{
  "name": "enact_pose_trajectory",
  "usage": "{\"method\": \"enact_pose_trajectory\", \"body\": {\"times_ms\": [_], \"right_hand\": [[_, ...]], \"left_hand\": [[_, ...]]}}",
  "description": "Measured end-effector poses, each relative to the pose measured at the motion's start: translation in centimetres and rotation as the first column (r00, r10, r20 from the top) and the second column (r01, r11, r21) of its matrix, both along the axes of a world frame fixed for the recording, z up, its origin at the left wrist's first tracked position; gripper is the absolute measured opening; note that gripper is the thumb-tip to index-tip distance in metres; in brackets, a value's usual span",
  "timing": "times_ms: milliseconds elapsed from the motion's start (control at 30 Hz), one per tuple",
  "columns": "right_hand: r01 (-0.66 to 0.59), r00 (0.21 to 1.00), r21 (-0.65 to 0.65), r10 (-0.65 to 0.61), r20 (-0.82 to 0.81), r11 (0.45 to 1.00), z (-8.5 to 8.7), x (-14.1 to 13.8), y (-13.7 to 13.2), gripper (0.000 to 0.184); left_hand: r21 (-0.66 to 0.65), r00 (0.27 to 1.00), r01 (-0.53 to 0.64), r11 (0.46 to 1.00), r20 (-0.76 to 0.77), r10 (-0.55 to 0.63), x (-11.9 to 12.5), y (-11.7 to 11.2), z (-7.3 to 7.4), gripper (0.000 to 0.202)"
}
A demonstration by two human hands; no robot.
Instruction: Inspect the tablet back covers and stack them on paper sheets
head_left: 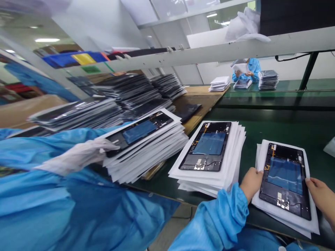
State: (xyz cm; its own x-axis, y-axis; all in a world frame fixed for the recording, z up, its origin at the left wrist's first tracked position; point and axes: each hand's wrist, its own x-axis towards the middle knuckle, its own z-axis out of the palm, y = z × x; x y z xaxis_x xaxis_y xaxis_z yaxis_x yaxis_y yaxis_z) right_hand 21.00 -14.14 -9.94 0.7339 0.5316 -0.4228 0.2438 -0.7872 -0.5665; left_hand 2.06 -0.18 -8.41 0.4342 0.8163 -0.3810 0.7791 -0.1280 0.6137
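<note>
On the right, an opened tablet housing [286, 179] lies slightly turned on a small stack of white foam-like sheets [314, 223]. It is black, with a large blue-filmed rectangle, orange flex cables and a small board showing. My left hand [251, 184] is closed at its left edge, and my right hand [321, 197] pinches the right edge. How much of the white sheet is also in my fingers is hidden. Left of my left hand, another opened tablet housing [209, 148] tops a taller stack interleaved with white sheets [232, 153].
At left, a co-worker's gloved hand [75, 157] touches a tall stack of housings and sheets [151, 151]. Dark panels [131, 90] pile up behind. Across the green bench [264, 122], another person [252, 68] handles white sheets. A white shelf beam [209, 52] crosses above.
</note>
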Motion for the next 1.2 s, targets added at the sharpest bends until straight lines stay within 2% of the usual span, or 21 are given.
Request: {"method": "enact_pose_trajectory", "body": {"times_ms": [100, 200, 267, 300, 367, 433, 500, 600, 667, 733, 833, 933, 1000, 1067, 1100, 1133, 1200], "right_hand": [[0.023, 0.999, 0.031, -0.021, -0.035, 0.999, -0.3, -0.1, -0.2, 0.052], [0.050, 0.998, 0.064, -0.047, -0.043, 0.997, -0.9, 0.0, -0.4, 0.049], [0.071, 0.997, 0.081, -0.068, -0.037, 0.994, -1.5, 0.1, -0.6, 0.047], [0.081, 0.996, 0.089, -0.078, -0.037, 0.993, -1.8, 0.2, -0.6, 0.046], [0.093, 0.995, 0.111, -0.087, -0.057, 0.989, -2.3, 0.4, -0.7, 0.045], [0.097, 0.992, 0.140, -0.084, -0.098, 0.985, -2.6, 0.5, -0.6, 0.045], [0.108, 0.986, 0.173, -0.083, -0.145, 0.979, -2.7, 0.5, -0.6, 0.044], [0.156, 0.972, 0.219, -0.110, -0.210, 0.963, -2.5, 0.1, -0.6, 0.045], [0.204, 0.957, 0.250, -0.139, -0.253, 0.947, -2.2, -0.3, -0.6, 0.048], [0.258, 0.939, 0.289, -0.169, -0.299, 0.922, -1.7, -0.9, -0.7, 0.051], [0.338, 0.902, 0.360, -0.189, -0.389, 0.870, -0.4, -2.1, -1.1, 0.062], [0.396, 0.839, 0.437, -0.125, -0.530, 0.807, 1.7, -3.4, -1.7, 0.067], [0.497, 0.727, 0.475, -0.050, -0.685, 0.726, 3.1, -4.2, -2.1, 0.063], [0.605, 0.584, 0.439, 0.003, -0.811, 0.664, 4.1, -4.9, -2.4, 0.062], [0.628, 0.530, 0.408, 0.020, -0.848, 0.662, 4.4, -5.2, -2.6, 0.062], [0.621, 0.503, 0.385, 0.029, -0.864, 0.683, 4.6, -5.5, -2.7, 0.060], [0.583, 0.489, 0.365, 0.045, -0.871, 0.726, 4.8, -6.1, -2.8, 0.052]], "left_hand": [[0.049, 0.999, 0.046, 0.998, -0.017, -0.045, 0.0, 0.0, 0.9, 0.032], [0.194, 0.994, 0.110, 0.975, -0.043, -0.103, 0.4, -0.7, 2.6, 0.034], [0.232, 0.995, 0.099, 0.968, 0.001, -0.102, 0.9, -1.2, 3.7, 0.034], [0.174, 0.996, 0.048, 0.984, 0.059, -0.059, 1.2, -1.3, 4.0, 0.033], [-0.083, 0.979, -0.095, 0.992, 0.172, 0.109, 1.9, -1.3, 4.1, 0.029], [-0.325, 0.947, -0.187, 0.927, 0.191, 0.258, 2.8, -1.2, 3.4, 0.030], [-0.394, 0.934, -0.231, 0.890, 0.167, 0.317, 3.7, -1.2, 2.2, 0.034], [-0.291, 0.927, -0.286, 0.913, 0.158, 0.340, 4.7, -1.6, 0.8, 0.042], [-0.205, 0.927, -0.301, 0.931, 0.166, 0.337, 4.9, -2.0, 0.5, 0.042], [-0.128, 0.934, -0.286, 0.950, 0.185, 0.306, 4.7, -2.3, 0.9, 0.040], [0.004, 0.933, -0.242, 0.970, 0.276, 0.232, 3.7, -2.1, 2.3, 0.036], [0.049, 0.887, -0.220, 0.974, 0.426, 0.179, 2.5, -1.4, 3.7, 0.036], [-0.037, 0.831, -0.224, 0.974, 0.516, 0.210, 1.7, -0.9, 4.2, 0.036], [-0.220, 0.743, -0.198, 0.955, 0.602, 0.293, 1.2, -0.6, 4.4, 0.035], [-0.328, 0.686, -0.160, 0.931, 0.641, 0.344, 1.0, -0.5, 4.5, 0.034], [-0.437, 0.629, -0.110, 0.893, 0.665, 0.403, 0.8, -0.4, 4.5, 0.033], [-0.626, 0.560, -0.019, 0.779, 0.639, 0.527, 0.4, -0.3, 4.6, 0.030]]}}
